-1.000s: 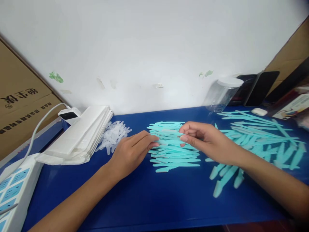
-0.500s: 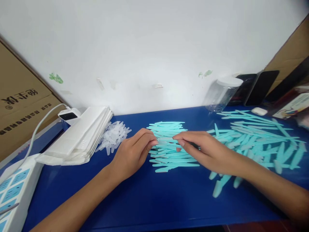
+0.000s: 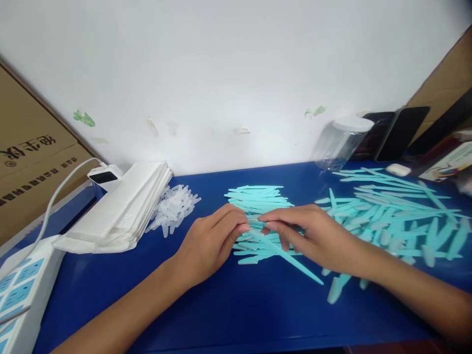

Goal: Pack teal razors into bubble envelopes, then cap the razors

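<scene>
My left hand [image 3: 214, 241] pinches the wide head end of a turquoise eyebrow razor [image 3: 295, 263]. Its thin handle slants down to the right, over the blue tabletop. Close to those fingertips, my right hand [image 3: 304, 228] is closed, thumb against fingers; whatever they grip is too small to make out. Under both hands lies a stack of eyebrow razors [image 3: 260, 194] laid side by side, partly covered by my fingers. A loose heap of eyebrow razors [image 3: 391, 221] spreads to the right of my right hand.
Small translucent plastic caps [image 3: 175, 206] lie in a pile on the left, beside stacked white sleeves [image 3: 114, 206]. Further left are a power strip [image 3: 37, 280], a cabled white device [image 3: 105, 176] and a carton [image 3: 33, 152]. A clear lidded jar [image 3: 341, 142] stands back right.
A turquoise razor now slants down-right from my left fingertips; half a second ago a translucent piece showed between both hands. My right hand has shifted slightly left, and the hands are closer together.
</scene>
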The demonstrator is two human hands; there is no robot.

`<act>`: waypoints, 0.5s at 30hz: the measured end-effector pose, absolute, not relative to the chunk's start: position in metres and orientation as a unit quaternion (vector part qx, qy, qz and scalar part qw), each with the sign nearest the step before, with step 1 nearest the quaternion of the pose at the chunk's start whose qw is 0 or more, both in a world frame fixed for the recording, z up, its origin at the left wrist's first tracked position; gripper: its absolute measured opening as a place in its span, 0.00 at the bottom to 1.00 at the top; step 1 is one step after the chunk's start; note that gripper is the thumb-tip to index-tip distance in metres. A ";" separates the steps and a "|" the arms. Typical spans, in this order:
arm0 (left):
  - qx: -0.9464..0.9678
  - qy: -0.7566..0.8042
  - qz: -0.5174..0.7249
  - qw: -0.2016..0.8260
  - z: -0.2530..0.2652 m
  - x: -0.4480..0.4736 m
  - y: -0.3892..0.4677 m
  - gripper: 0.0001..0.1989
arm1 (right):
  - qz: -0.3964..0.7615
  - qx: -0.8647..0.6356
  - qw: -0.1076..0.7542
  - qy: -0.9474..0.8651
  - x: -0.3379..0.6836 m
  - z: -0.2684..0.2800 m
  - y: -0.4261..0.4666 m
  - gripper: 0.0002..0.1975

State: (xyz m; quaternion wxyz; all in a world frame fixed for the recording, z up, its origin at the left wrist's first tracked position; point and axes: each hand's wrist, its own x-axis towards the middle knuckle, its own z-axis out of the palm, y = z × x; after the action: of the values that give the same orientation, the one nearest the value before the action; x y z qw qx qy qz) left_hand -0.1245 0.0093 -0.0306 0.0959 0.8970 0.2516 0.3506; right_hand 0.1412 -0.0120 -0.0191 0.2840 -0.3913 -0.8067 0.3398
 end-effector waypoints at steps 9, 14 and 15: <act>0.883 0.256 0.385 0.083 -0.030 -0.125 0.010 0.05 | 0.339 -0.396 0.293 -0.802 0.139 -0.016 -0.018 0.12; 0.878 0.268 0.391 0.057 -0.031 -0.127 0.015 0.05 | 0.258 -0.364 0.313 -0.838 0.140 -0.017 -0.014 0.11; 0.879 0.268 0.390 0.056 -0.031 -0.127 0.015 0.05 | 0.244 -0.362 0.317 -0.842 0.140 -0.018 -0.013 0.11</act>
State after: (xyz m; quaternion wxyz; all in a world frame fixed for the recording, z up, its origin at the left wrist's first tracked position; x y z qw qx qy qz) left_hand -0.1269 0.0148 -0.0311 0.0557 0.8792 0.2680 0.3899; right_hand 0.1401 -0.0128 -0.0178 0.3169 -0.3619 -0.8421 0.2437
